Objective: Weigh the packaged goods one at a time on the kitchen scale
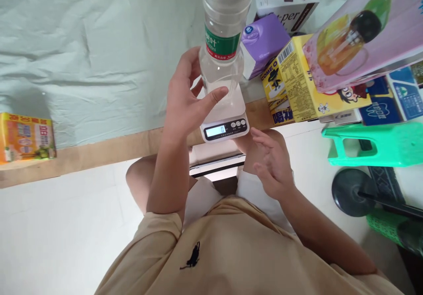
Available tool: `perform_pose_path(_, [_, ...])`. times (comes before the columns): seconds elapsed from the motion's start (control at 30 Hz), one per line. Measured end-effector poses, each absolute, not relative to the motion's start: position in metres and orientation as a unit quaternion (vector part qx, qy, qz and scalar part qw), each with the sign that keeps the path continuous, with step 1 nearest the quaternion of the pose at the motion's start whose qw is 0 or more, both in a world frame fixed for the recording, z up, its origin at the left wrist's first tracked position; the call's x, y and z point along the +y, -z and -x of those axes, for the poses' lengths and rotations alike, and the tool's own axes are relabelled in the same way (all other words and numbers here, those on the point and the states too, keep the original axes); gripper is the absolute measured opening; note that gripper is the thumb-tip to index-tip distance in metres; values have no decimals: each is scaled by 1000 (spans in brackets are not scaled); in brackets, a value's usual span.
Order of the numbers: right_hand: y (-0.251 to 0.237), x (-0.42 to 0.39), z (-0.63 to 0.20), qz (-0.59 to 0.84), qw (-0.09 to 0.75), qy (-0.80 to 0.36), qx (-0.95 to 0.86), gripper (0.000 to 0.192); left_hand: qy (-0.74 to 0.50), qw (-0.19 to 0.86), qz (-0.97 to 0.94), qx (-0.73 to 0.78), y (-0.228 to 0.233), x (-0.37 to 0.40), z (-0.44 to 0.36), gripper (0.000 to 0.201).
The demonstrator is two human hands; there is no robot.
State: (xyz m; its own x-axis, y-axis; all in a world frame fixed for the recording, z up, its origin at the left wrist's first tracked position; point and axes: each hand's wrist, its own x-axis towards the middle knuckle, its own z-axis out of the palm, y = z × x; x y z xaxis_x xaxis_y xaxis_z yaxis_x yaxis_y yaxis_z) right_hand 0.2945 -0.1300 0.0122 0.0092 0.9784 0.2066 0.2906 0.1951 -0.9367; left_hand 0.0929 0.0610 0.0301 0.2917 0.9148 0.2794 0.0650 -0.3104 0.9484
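Observation:
A clear plastic bottle [222, 68] with a green and red label stands upright at the white digital scale [228, 134]. Whether its base rests on the plate or hangs just above, I cannot tell. My left hand [190, 97] is wrapped round the bottle's lower part, thumb in front and fingers partly hidden behind it. The scale's lit display [215, 132] shows 0. My right hand [272, 165] is in the air over my lap, beside the scale's near right corner. It holds nothing, and its fingers are loosely apart.
A pale green cloth [99, 57] covers the table. An orange box [28, 137] lies at the left edge. Right of the bottle are a purple pack [264, 39], a yellow box [297, 79] and a large pink box [380, 35]. A green stool [393, 143] is at right.

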Motion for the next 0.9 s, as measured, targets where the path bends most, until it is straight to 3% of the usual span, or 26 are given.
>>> perform_pose_path(0.23, [5, -116, -301, 569, 454, -310, -612, 46, -453, 473, -668, 353, -25, 63, -94, 74])
perform_pose_path(0.4, [5, -78, -281, 556, 473, -139, -669, 60, -584, 392, -664, 252, 1, 87, -89, 71])
perform_pose_path(0.5, [8, -58, -265, 562, 474, -74, -674, 67, -623, 396, -638, 217, 11, 98, -81, 65])
perform_pose_path(0.67, [20, -37, -259, 559, 481, -99, -668, 75, -581, 465, -626, 232, 5, 93, -76, 77])
perform_pose_path(0.9, [26, -24, -267, 545, 492, -150, -661, 74, -607, 444, -608, 254, -3, 89, -98, 52])
